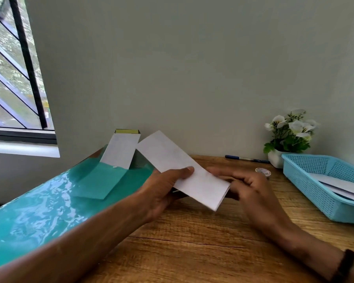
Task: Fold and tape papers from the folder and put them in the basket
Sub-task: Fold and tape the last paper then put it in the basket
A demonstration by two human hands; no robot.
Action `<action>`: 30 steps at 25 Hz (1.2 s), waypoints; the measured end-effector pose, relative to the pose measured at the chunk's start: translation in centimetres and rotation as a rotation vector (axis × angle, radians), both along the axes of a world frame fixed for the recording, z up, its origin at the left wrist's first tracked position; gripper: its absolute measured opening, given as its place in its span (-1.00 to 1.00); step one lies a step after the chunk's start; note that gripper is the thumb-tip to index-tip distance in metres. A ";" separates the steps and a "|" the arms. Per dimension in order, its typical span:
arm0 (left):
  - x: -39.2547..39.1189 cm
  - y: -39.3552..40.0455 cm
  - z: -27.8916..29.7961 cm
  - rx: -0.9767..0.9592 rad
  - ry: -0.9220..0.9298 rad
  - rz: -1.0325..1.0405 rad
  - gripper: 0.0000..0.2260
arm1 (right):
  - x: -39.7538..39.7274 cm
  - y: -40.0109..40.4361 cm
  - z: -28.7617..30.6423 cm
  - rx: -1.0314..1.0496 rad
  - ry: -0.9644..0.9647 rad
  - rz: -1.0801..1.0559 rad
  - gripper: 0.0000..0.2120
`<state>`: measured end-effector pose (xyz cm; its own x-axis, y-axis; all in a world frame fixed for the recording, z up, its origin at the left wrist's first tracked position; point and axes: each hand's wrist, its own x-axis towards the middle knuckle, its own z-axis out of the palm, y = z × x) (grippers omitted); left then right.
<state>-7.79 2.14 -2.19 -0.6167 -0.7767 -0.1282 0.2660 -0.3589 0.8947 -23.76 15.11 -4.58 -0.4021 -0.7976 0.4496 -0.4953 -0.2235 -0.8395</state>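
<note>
A folded white paper (pixel 178 166) is held above the wooden table (pixel 192 242), tilted with its folded edge toward me. My left hand (pixel 164 190) grips its left side, thumb on top. My right hand (pixel 247 190) holds its lower right end with curled fingers. A teal folder (pixel 49 205) lies at the left with a white sheet (pixel 121 150) sticking up from its pocket. At the right stands a light blue basket (pixel 307 180) with white papers (pixel 343 186) inside. A small roll of tape (pixel 263 171) lies behind my right hand.
A blue pen (pixel 245 159) lies by the wall. A white pot of white flowers (pixel 290 135) stands behind the basket. A window (pixel 14 78) is at the left.
</note>
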 end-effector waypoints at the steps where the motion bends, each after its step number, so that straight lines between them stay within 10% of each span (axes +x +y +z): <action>1: 0.0 0.0 0.0 -0.011 0.007 0.014 -0.61 | 0.0 -0.2 0.3 0.015 -0.229 0.048 -0.60; 4: -0.1 0.4 -0.4 -0.081 -0.023 -0.005 -0.54 | 0.2 0.0 1.1 0.080 -0.430 0.097 -0.83; 11: 0.4 -1.6 1.0 -0.067 0.067 0.086 -0.58 | 0.1 0.1 0.7 0.187 -0.327 0.091 -0.76; 16: 1.5 -4.5 1.8 -0.123 0.032 0.120 -0.70 | -0.7 -0.2 0.6 0.099 -0.617 0.008 -0.73; 18: 1.5 -4.4 1.3 -0.371 -0.136 0.113 -0.66 | -1.3 -0.3 0.5 0.023 -0.693 -0.076 -0.69; 23: 2.0 -4.7 -0.2 -1.798 -0.656 0.280 -0.70 | -0.6 0.0 0.5 0.144 -0.148 -0.222 -0.76; 27: 0.9 -2.4 0.1 -1.864 -0.621 -0.088 -0.74 | 0.0 0.3 0.8 0.111 -0.124 -0.119 -0.83; 30: 1.7 -4.7 1.1 -1.956 -0.670 0.125 -0.79 | -0.2 0.1 0.9 0.055 -0.348 -0.138 -0.73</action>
<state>-6.08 -2.51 -1.09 -0.7807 -0.1618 0.6036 -0.2492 0.9664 -0.0634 -23.97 15.24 -3.67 -0.6284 -0.7447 0.2250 -0.2003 -0.1246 -0.9718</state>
